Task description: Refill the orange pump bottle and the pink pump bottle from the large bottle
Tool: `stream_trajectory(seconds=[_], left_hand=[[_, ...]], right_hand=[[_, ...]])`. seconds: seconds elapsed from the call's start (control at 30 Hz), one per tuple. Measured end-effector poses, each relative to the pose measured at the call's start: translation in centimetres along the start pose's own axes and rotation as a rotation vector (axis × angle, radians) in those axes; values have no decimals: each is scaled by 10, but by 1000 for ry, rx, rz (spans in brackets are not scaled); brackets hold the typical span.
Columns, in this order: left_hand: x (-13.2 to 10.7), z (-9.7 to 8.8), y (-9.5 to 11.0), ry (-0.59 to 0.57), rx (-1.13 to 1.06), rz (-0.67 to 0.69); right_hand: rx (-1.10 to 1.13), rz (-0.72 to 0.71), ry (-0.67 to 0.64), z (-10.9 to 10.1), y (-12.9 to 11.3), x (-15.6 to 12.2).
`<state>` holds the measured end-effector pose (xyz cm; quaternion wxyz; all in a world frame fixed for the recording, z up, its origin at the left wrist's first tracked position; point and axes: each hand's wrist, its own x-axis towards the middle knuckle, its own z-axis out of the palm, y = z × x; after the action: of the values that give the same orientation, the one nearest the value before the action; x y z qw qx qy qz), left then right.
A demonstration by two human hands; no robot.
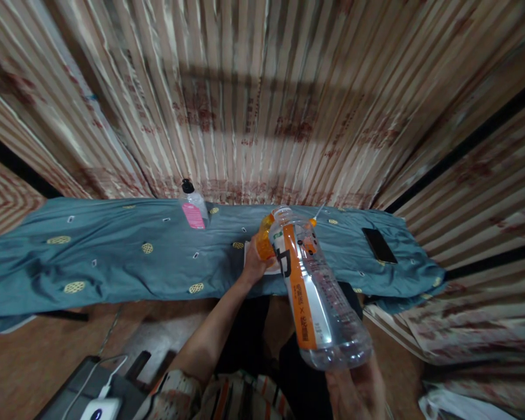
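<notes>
A clear plastic bottle [319, 297] with an orange label tilts away from me over the table's near edge. My right hand [359, 388] grips its base from below. My left hand [254, 265] is closed round an orange cap [265, 245] beside the bottle's neck; I cannot tell whether the cap is on the neck or off it. Under the left hand lies a white sheet [247, 255] on the teal cloth [114, 262].
On the cloth stand a small bottle [193, 211] with a pink label and black cap, and to the right lies a black phone [379, 245]. Striped curtains [262, 105] hang behind. A dark case with a white device and cable [100, 402] sits on the floor at lower left.
</notes>
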<state>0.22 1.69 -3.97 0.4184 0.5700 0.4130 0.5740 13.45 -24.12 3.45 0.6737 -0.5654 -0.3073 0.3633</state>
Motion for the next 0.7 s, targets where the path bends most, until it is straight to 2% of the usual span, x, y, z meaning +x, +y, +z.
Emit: stream_trajectory(seconds=[0.13,0.4,0.53,0.63,0.7], left_hand=[[0,0,1,-4,-12,-16],[1,1,-6,7,12,-7],[1,1,-8,-11,7,19],[1,1,-7,-9,14,-7],[1,0,-6,-3,17,-27]], right_hand=[[22,19,-20,-8,4,3],[50,49,18,-9,10,3],[53,24,22,-3,7,0],[22,-21,96,4,3,-4],[31,-11,81,4,2,-4]])
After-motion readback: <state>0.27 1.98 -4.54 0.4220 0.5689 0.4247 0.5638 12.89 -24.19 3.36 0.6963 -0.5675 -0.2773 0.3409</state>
